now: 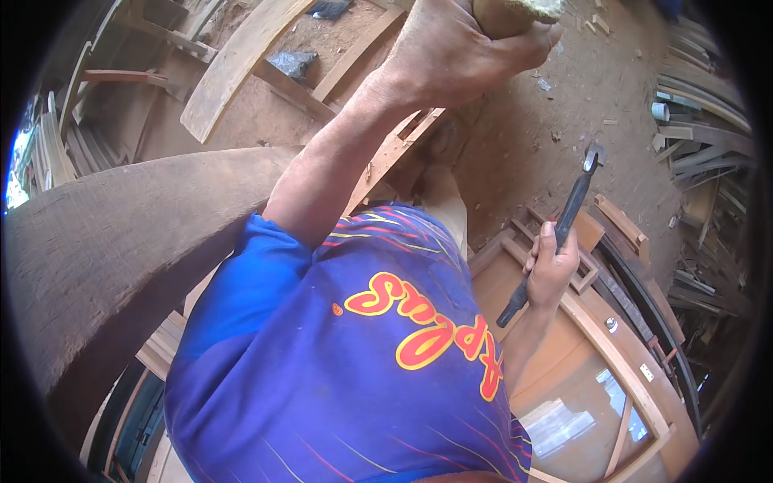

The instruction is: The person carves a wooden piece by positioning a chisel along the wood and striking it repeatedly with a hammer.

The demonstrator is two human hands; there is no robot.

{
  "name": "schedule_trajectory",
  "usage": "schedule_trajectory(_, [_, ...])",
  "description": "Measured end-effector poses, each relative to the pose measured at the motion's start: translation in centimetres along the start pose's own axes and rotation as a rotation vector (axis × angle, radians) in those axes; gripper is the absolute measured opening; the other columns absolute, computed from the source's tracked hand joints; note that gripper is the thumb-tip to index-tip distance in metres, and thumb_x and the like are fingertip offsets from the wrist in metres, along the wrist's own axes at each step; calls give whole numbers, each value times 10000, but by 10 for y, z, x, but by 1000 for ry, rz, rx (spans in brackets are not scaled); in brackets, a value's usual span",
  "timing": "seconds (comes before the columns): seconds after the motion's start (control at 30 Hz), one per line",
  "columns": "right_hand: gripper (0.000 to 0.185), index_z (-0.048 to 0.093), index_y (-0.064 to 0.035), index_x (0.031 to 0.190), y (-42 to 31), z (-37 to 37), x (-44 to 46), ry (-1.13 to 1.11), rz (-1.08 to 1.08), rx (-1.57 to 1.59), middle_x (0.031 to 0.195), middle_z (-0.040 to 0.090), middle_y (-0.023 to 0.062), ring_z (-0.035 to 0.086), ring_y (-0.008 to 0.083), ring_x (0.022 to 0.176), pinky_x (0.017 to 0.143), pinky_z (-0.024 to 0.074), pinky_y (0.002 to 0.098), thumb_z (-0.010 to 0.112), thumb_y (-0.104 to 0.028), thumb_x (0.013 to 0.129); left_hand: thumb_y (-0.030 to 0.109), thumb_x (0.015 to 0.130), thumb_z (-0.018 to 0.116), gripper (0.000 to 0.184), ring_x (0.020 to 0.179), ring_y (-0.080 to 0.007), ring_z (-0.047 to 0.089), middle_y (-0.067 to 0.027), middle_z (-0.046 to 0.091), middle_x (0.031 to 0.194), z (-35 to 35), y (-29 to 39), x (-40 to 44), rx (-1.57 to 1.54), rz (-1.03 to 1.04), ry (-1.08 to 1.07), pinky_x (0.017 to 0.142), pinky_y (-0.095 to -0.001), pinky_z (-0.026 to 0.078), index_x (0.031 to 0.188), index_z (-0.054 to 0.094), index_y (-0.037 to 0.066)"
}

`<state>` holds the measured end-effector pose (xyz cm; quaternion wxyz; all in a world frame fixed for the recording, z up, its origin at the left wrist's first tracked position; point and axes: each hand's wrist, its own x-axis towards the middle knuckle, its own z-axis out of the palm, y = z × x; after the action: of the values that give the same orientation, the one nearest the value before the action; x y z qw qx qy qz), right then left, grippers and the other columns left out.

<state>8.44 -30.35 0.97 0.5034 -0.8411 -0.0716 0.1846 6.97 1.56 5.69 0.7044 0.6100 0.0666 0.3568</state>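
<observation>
My left hand [451, 56] is at the top of the view, its fingers wrapped round a rounded brown wooden piece [507, 18] with a pale, rough end. The top edge of the view cuts this piece off, so its full shape is hidden. To the right of my body, my right hand [552, 266] grips a long black-handled tool [573, 203] near its middle. A small shiny metal end points up and away from me; its exact kind is unclear. Beneath that hand lies a framed wooden panel [564, 354].
A thick dark curved timber [161, 201] runs along my left side. A pale board [241, 60] and frame pieces lie beyond it. Stacked wood strips [708, 145] line the right. A slotted wooden bar [394, 153] is in front of me, above the dirt floor [515, 145].
</observation>
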Motion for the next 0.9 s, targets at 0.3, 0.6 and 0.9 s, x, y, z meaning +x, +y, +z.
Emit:
schedule_trajectory(0.3, [243, 560, -29, 1021, -12, 14, -5, -1, 53, -19, 649, 485, -28, 441, 36, 483, 429, 354, 210, 609, -266, 1045, 101, 952, 721, 98, 850, -57, 643, 21, 700, 912, -22, -15, -6, -15, 6, 40, 722, -256, 540, 1033, 694, 53])
schedule_trajectory(0.6, [203, 597, -7, 1057, -118, 22, 9, 65, -511, -51, 664, 528, -22, 476, 38, 486, 436, 363, 205, 608, -209, 1044, 114, 927, 729, 240, 899, -70, 621, 10, 678, 977, -18, -25, -13, 8, -111, 13, 766, -281, 523, 1152, 667, 58])
schedule_trajectory(0.9, [154, 606, -50, 1099, -214, 28, 17, 28, -799, -782, 701, 613, 162, 612, 264, 564, 554, 461, 410, 634, -175, 1014, 163, 902, 757, 280, 865, -79, 634, -4, 683, 937, -26, -72, -9, 107, 44, -5, 753, -287, 535, 1142, 664, 52])
